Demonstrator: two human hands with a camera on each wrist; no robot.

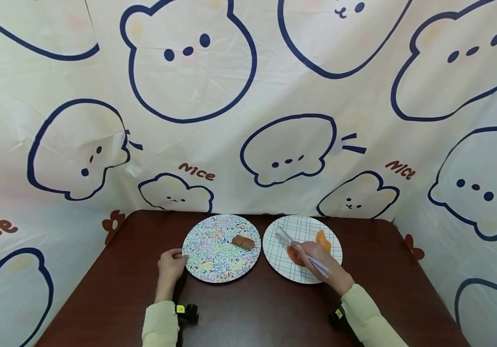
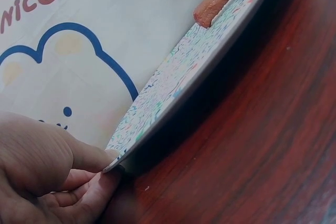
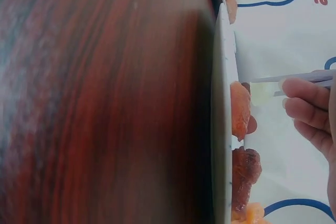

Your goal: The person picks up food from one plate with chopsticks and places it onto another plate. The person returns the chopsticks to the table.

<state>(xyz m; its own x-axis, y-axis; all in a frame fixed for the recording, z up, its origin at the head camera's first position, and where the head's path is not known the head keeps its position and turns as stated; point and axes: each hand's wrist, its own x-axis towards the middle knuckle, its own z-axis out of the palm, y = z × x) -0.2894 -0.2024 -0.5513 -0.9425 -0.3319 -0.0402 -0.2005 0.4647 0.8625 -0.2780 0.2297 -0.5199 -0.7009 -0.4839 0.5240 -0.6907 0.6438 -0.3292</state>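
My left hand (image 1: pixel 172 267) pinches the left rim of a round plate (image 1: pixel 214 250) with a multicoloured squiggle pattern. In the left wrist view the thumb lies on top of the rim and the fingers are beneath it. A short brown piece of sausage (image 2: pixel 220 1) lies on this plate, towards its right side. Above the white grid-patterned plate (image 1: pixel 283 267), my right hand (image 1: pixel 318 260) holds clear plastic tongs (image 1: pixel 285 236), tips pointing away to the left. An orange piece of food (image 1: pixel 323 239) and a reddish-brown one (image 1: pixel 295 255) lie on that plate, the latter partly hidden by the hand.
Both plates stand side by side near the back edge of a dark brown table (image 1: pixel 248 313). A white cloth (image 1: pixel 214 144) printed with cartoon bears hangs behind and at both sides. Black wrist cameras (image 1: pixel 187 312) sit at both sleeves.
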